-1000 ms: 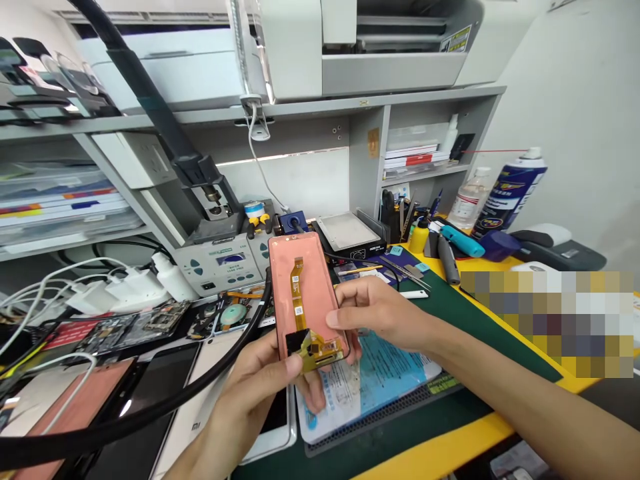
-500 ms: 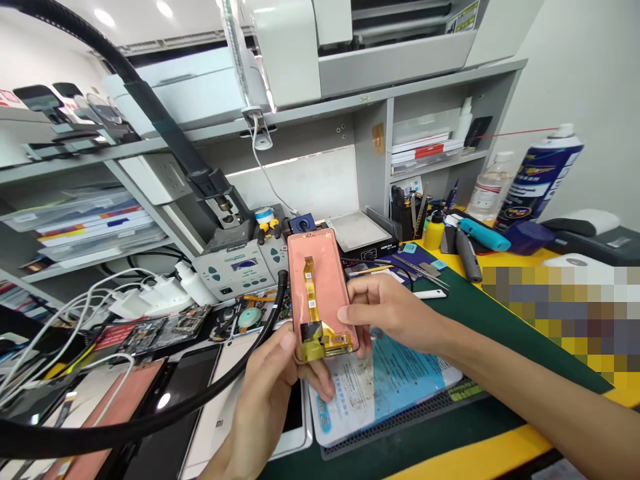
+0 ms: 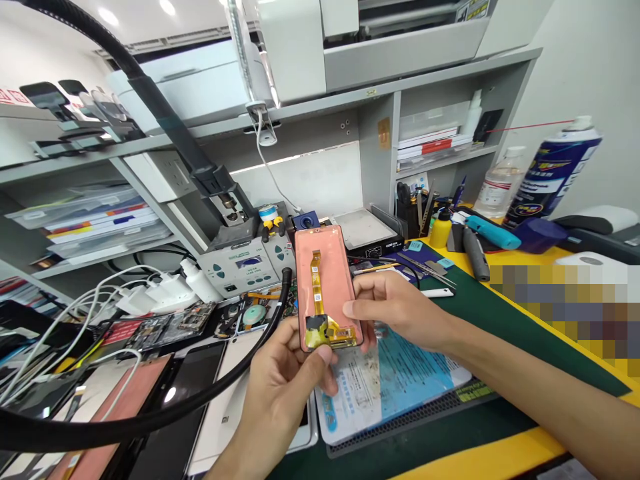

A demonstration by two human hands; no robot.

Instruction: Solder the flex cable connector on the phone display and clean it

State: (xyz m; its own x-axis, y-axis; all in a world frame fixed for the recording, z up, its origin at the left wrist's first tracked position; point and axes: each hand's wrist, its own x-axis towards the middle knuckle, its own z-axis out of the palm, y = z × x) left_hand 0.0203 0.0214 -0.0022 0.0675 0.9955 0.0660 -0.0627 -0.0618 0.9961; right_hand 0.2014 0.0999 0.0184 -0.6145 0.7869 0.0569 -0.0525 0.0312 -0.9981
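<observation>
Held up between both hands is a phone screen (image 3: 336,277), its pink back facing me. A gold flex cable (image 3: 317,283) runs up that back from a strip of yellow and black tape at the bottom edge. My left hand (image 3: 293,377) grips the lower left corner, thumb at the bottom edge and fingers partly hidden behind. On the right edge, my right hand (image 3: 395,307) pinches the screen with the thumb on the pink face. Below the hands lies a blue and white printed packet (image 3: 395,387).
A black hose (image 3: 210,393) curves across the left front, over several phones and a white tablet (image 3: 215,420). A rework station (image 3: 245,267) stands behind. Tweezers (image 3: 427,267), a yellow bottle (image 3: 440,230) and a spray can (image 3: 553,173) are at right.
My left thumb has moved from the screen's left side to its bottom edge. The screen stays in both hands; the whole view has shifted slightly.
</observation>
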